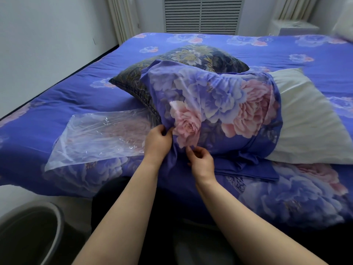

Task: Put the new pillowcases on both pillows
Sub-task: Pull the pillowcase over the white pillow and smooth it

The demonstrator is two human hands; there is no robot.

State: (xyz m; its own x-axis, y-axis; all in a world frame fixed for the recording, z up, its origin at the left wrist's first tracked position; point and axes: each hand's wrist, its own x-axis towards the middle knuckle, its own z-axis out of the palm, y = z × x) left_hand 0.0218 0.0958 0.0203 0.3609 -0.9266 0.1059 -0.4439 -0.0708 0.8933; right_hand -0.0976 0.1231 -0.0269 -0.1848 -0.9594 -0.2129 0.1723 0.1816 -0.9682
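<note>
1. Two pillows on the bed (248, 48); one is partly dressed. The white pillow (309, 119) lies near the front edge, right of centre, its left part inside a purple floral pillowcase (215, 108). Its right end sticks out bare.
2. Pillowcase: closed end points left, open mouth gathered round the pillow's middle. Fabric at the near-left corner hangs loose and slack toward the front edge.
3. Left hand (157, 142): fingers curled, pinching the loose near-left corner of the pillowcase.
4. Right hand (200, 161): just beside the left, fingers bent, thumb and fingertips pinching a fold of the same fabric lower down.
5. Second pillow (183, 62): dark case with yellow floral print, lying behind and left of the first, its near side tucked under the purple pillowcase.
6. Folded purple cloth (248, 169): flat at the front edge, just under the near side of the white pillow; whether it is the second pillowcase, cannot tell.
7. Clear plastic bag (99, 138): flat and crinkled on the bed, left of the hands, near the front edge, touching the dark pillow's near corner.
8. Bed sheet: purple with blue and pink flowers.
9. Grey bin (38, 232): on the floor, below the bed's front-left corner.
10. Slatted vent (202, 14): on the wall beyond the far edge.
</note>
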